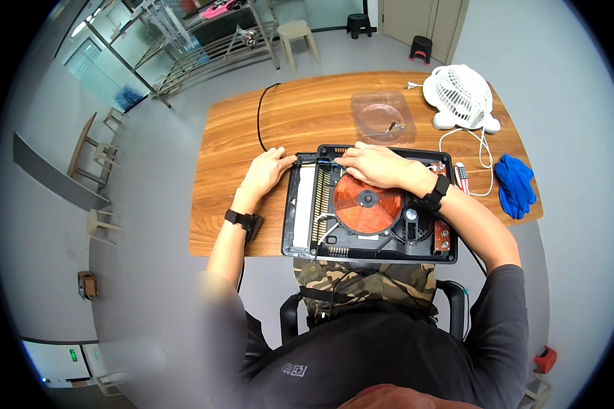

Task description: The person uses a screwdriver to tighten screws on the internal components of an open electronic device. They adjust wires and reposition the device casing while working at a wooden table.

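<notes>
An opened induction cooker [300,235] lies at the table's near edge, its black shell holding a round copper coil [351,208], a black fan [413,230] and a white strip along the left. At its far left corner my left hand [267,170] is closed, fingertips on the corner where a black power cord [259,116] comes in. My right hand [375,165] reaches over the far part of the coil. Its bent fingers pinch near a blue wire [329,163] at the far edge; the palm hides what lies beneath.
A clear plastic tray [361,126] with small metal parts sits beyond the cooker. To the right are a white fan [460,95] with its cord, a screwdriver [462,176] and a blue cloth [515,185]. Stools [295,31] and a metal rack [211,61] stand behind the table.
</notes>
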Available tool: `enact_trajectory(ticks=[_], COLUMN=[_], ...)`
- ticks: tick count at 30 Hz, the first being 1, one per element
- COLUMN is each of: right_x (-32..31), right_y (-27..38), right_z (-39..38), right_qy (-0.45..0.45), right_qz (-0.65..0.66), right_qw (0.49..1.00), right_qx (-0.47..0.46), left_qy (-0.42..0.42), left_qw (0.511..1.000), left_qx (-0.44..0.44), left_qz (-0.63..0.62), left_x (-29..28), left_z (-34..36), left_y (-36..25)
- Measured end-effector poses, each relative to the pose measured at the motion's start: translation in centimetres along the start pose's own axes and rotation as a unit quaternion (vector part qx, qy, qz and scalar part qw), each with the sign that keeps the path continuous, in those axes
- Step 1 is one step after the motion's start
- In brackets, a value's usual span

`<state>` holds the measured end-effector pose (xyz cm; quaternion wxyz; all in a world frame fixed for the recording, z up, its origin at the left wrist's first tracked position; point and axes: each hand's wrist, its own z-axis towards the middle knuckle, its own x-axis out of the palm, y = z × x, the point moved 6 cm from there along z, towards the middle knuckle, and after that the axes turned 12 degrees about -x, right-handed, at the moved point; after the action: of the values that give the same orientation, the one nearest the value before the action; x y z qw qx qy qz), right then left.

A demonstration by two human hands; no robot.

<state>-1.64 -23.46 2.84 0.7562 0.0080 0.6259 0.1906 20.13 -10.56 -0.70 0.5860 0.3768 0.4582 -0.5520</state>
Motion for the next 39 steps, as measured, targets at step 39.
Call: enact_trajectory(ticks=[39], right_x=[2.3], right_y=[-1.1], right_z=[2.8], right_qy=[0.025], right_qz=[0.084], right_qw=[0.995], right_qx=[0.046], left_qy=[0.029], left_qw=[0.987], left_qx=[-0.106], left_qz=[-0.121], left_x=[1.2], left_z=[-0.9], left_y=[0.1])
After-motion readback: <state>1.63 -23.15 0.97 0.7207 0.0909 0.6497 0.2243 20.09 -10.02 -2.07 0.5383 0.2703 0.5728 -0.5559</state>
